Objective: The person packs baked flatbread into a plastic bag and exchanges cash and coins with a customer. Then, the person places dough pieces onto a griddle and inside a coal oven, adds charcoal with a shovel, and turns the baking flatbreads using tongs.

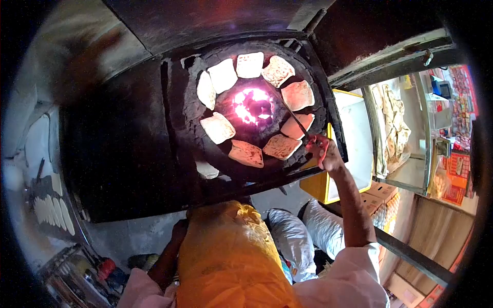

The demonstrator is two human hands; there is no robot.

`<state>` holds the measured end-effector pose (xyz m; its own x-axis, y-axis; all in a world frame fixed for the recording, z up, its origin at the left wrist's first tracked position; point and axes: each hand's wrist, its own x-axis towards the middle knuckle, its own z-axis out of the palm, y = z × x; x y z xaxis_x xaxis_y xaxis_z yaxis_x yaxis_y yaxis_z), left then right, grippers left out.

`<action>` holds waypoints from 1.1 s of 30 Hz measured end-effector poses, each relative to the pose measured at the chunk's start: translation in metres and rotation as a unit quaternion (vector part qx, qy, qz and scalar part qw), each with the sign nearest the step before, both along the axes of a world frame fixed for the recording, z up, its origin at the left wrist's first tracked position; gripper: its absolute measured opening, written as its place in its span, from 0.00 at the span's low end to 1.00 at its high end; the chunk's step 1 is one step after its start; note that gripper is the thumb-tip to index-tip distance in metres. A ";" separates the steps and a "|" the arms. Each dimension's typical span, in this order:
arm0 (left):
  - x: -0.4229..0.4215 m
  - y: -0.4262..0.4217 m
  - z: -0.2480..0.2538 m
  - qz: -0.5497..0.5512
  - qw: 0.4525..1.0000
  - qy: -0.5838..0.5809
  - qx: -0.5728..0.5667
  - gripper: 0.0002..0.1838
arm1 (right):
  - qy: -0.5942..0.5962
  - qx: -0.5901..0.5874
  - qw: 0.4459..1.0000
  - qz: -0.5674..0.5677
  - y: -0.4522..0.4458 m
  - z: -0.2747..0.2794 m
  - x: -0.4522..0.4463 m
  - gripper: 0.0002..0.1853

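My right hand (321, 151) is closed around a thin dark metal rod (295, 117), which slants up and left over the round oven top (192, 136). Several squarish flatbreads (250, 65) lie in a ring around glowing coals (252, 106). Those on the right, such as the browned bread (298, 96), show darker spots; the upper-left ones are paler. Close to the rod is another bread (298, 126). At the front-left edge sits a separate pale piece (207, 170). Beside the yellow apron (226, 256), my left hand (179, 230) hangs low in shadow, its fingers not discernible.
A black counter surface (115, 149) extends left of the oven. Long pale dough pieces (54, 213) lie at far left. On the right stand a yellow-framed box (354, 146) and a glass case with bread (393, 126). White sacks (290, 238) and cartons (381, 191) stand below.
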<state>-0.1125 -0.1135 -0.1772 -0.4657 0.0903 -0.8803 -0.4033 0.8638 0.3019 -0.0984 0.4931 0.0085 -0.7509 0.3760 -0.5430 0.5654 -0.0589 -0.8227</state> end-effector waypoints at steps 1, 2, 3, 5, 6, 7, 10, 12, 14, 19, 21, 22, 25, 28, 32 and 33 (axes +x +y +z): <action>0.004 -0.006 -0.008 0.002 1.000 -0.001 0.000 0.26 | -0.001 0.000 1.000 0.002 0.004 -0.005 -0.002 0.20; 0.010 -0.015 -0.021 -0.016 1.000 0.012 0.003 0.26 | -0.001 0.030 1.000 0.010 0.006 -0.006 -0.005 0.20; 0.014 -0.016 -0.025 -0.033 0.999 0.025 0.006 0.26 | -0.001 0.060 0.998 0.018 0.006 -0.005 -0.007 0.20; 0.021 -0.017 -0.021 -0.008 0.999 0.018 0.028 0.26 | -0.023 0.057 0.998 0.028 0.003 0.014 -0.010 0.20; 0.022 -0.016 -0.016 0.012 0.999 0.014 0.048 0.26 | -0.042 0.053 0.997 0.033 0.001 0.021 -0.011 0.21; 0.020 -0.012 -0.013 0.014 0.999 0.014 0.049 0.26 | -0.078 0.027 0.997 0.009 0.004 0.019 -0.008 0.21; 0.016 -0.004 -0.009 0.014 0.999 0.003 0.034 0.27 | -0.100 0.036 0.993 0.047 0.002 0.033 -0.008 0.17; 0.014 -0.004 -0.010 -0.019 0.999 0.012 0.028 0.27 | -0.078 0.022 0.996 0.036 -0.005 0.033 -0.002 0.19; 0.017 -0.008 -0.013 -0.013 0.999 0.018 0.038 0.27 | -0.060 -0.010 0.998 0.020 -0.010 0.029 0.002 0.21; 0.019 -0.021 -0.023 -0.010 0.996 0.043 0.081 0.26 | -0.042 0.014 0.999 -0.004 -0.026 0.031 -0.005 0.27; 0.021 -0.021 -0.037 0.054 0.997 -0.013 0.063 0.24 | 0.008 -0.027 0.999 -0.041 -0.024 0.016 0.001 0.27; 0.024 -0.025 -0.040 0.054 0.997 -0.013 0.061 0.24 | 0.058 -0.066 0.993 -0.079 -0.022 0.011 0.003 0.27; 0.015 -0.005 -0.013 0.104 0.992 -0.045 0.060 0.23 | 0.033 -0.072 0.993 -0.091 -0.009 0.001 0.000 0.26; 0.012 -0.001 -0.009 0.073 0.997 -0.016 0.029 0.23 | 0.134 -0.121 0.978 -0.104 0.012 -0.045 0.027 0.26; 0.012 -0.003 -0.012 0.021 0.999 0.016 0.043 0.24 | 0.059 -0.162 0.982 -0.078 0.010 -0.018 0.020 0.26; 0.013 -0.005 -0.016 0.008 1.000 0.020 0.023 0.24 | 0.003 -0.119 0.992 -0.030 0.005 0.001 0.012 0.27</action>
<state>-0.0994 -0.1181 -0.1935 -0.5013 0.1236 -0.8564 -0.4035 0.8421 0.3578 -0.0866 0.4978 0.0096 -0.7341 0.2812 -0.6180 0.5507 -0.2859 -0.7842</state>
